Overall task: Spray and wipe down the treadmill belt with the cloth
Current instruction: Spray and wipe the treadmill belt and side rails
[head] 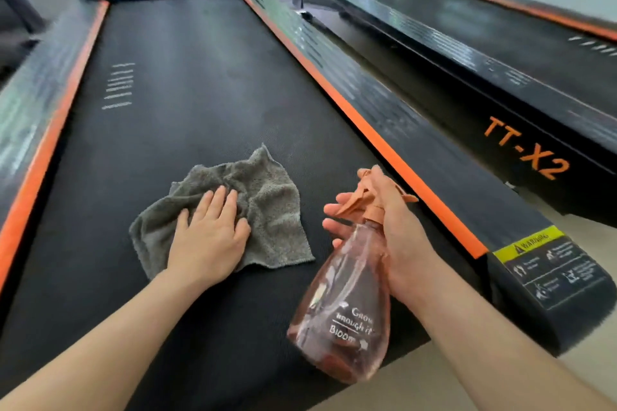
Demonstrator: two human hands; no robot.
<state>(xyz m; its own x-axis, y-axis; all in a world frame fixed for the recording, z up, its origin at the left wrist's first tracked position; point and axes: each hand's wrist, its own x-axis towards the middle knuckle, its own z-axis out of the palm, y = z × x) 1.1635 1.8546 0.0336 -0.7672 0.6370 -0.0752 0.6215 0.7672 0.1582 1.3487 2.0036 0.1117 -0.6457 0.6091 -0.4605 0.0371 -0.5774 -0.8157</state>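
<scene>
Grey cloth (267, 203), likely soft, limp and light, lies on treadmill belt (187, 93) at 6 o'clock. Left grip (210, 243) presses flat mid-cloth, fingers straight: probably the best hold. Right grip (394, 237) clasps spray bottle (344, 304), 5 o'clock.

A second treadmill (500, 43) stands just to the right, orange "TT-X2" lettering (526, 148) on its black side, while the nearer machine's ribbed side rails (384, 103) carry orange strips (384, 145), a yellow warning label (529, 242) marks the right rail's near end, and pale floor (417, 387) shows below.
</scene>
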